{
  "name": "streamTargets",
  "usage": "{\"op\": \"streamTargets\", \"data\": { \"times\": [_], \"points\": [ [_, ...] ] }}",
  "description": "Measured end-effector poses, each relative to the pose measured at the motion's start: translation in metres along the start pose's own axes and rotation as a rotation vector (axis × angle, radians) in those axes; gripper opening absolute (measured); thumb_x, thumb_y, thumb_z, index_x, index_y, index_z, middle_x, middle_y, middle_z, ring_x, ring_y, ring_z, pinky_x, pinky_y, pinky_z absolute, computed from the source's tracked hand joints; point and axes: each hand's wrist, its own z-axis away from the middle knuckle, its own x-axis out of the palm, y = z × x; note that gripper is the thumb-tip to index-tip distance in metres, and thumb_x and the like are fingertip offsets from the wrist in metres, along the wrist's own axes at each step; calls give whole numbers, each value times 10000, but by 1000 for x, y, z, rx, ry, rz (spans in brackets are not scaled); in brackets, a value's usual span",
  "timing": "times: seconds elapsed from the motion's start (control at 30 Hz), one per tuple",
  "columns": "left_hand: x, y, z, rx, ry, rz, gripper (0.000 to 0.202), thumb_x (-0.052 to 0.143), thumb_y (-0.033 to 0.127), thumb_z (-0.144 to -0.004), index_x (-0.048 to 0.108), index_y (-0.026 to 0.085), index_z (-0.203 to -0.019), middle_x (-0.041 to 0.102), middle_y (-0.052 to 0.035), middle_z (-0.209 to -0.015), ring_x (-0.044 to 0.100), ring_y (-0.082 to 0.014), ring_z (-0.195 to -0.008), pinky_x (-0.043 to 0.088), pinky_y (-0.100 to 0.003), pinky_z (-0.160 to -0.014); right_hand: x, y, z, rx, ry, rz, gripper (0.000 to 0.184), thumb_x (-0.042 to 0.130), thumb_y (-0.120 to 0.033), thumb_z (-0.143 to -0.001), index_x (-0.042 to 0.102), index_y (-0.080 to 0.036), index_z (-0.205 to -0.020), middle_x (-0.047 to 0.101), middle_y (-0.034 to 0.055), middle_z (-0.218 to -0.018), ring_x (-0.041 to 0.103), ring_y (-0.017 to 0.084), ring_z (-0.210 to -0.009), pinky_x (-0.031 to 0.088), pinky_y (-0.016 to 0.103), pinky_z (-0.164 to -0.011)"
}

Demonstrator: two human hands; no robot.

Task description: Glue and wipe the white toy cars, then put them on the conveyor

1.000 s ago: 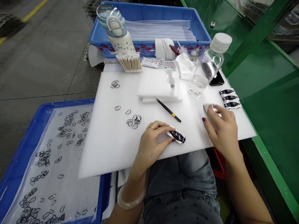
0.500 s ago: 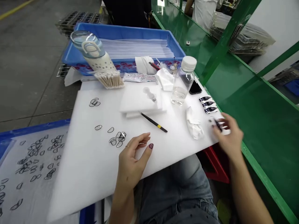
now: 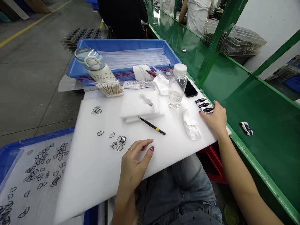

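My left hand (image 3: 136, 162) rests over the front of the white foam board (image 3: 86, 181), thumb and fingers apart with nothing between them. At the board's right edge, my right hand (image 3: 216, 118) has thumb and fingers around the nearest of three small glossy black-and-white parts (image 3: 204, 105) lying in a row. Black tweezers (image 3: 152, 125) with a yellow band lie beyond my left hand. Several thin black oval rings (image 3: 120, 142) are to its left, and more rings (image 3: 96, 110) lie farther back. A crumpled white tissue (image 3: 191, 125) lies left of my right hand.
Another black-and-white part (image 3: 246, 128) lies on the green conveyor (image 3: 264, 147). A clear bottle (image 3: 177, 87), a phone (image 3: 191, 89), cotton swabs (image 3: 110, 88) and a tilted drinking bottle (image 3: 96, 65) stand near a blue tray (image 3: 126, 43). A lower left tray (image 3: 14, 140) holds many rings. Two people sit beyond.
The blurred part in my right hand has left it, and one now lies on the conveyor. My right hand has moved to the row of parts. My left hand stays nearly still; the view has shifted.
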Motion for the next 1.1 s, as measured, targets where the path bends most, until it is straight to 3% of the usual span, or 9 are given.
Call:
{"op": "streamTargets", "data": {
  "times": [0.1,0.17,0.27,0.4,0.57,0.73,0.87,0.97,1.1],
  "points": [
    [3,0,0,46,-5,-40,237,615,369,-888,700,280,-1092,695,-25,-1094,650,-219,-979,560,-400,-887,-6,-22,17,52,83,-71,863,722,-461,-678,444,-89,-1405,629,211,-1217,533,415,-1140,439,569,-958],
    [4,1,-1,83,-28,-91,317,643,330,-857,666,291,-1171,670,-33,-1151,636,-237,-1044,564,-406,-893,-12,-42,43,-173,48,-233,833,719,-444,-697,425,-133,-1412,627,178,-1214,556,372,-1115,447,550,-972],
    [3,4,0,127,-80,-161,607,707,302,-787,528,307,-1367,562,-64,-1365,537,-298,-1269,525,-463,-1002,-16,-80,89,-668,-300,-475,857,728,-372,-727,336,-198,-1469,611,142,-1263,577,315,-1135,471,501,-991],
    [-4,6,4,195,-230,-177,880,753,242,-737,337,328,-1508,413,-62,-1556,413,-319,-1414,414,-502,-1139,-13,-116,115,-936,-702,-521,881,764,-256,-715,321,-201,-1474,611,135,-1313,593,298,-1160,504,460,-959],
    [-3,6,5,206,-190,-124,544,684,162,-824,557,284,-1340,615,-45,-1368,557,-260,-1278,461,-457,-1097,-8,-140,71,-794,-476,-607,363,717,-407,-825,569,-220,-1099,698,66,-1017,661,244,-945,522,406,-837],
    [2,8,6,238,-149,-133,511,787,215,-765,624,253,-1247,648,-67,-1309,596,-273,-1220,489,-485,-1062,13,-180,37,-701,-222,-631,473,717,-347,-761,508,-191,-1155,632,111,-1116,620,249,-957,497,382,-787],
    [5,10,8,244,-123,-161,623,885,304,-671,629,233,-1235,665,-88,-1285,615,-292,-1188,511,-508,-1030,29,-198,21,-619,-379,-516,225,597,-411,-882,572,-197,-944,654,74,-872,620,240,-818,450,361,-740],
    [8,9,7,241,-75,-153,592,883,290,-678,647,233,-1219,683,-87,-1267,633,-289,-1167,520,-509,-1017,28,-199,11,-597,-506,-508,441,466,-571,-958,570,-199,-746,589,40,-669,611,229,-752,428,357,-742],
    [10,10,6,185,-26,-80,607,908,397,-627,689,227,-1168,714,-87,-1217,650,-297,-1147,526,-503,-1006,5,-192,24,-579,-612,-900,424,523,-605,-927,660,-204,-920,668,62,-957,628,223,-993,446,368,-887]
  ]
}}
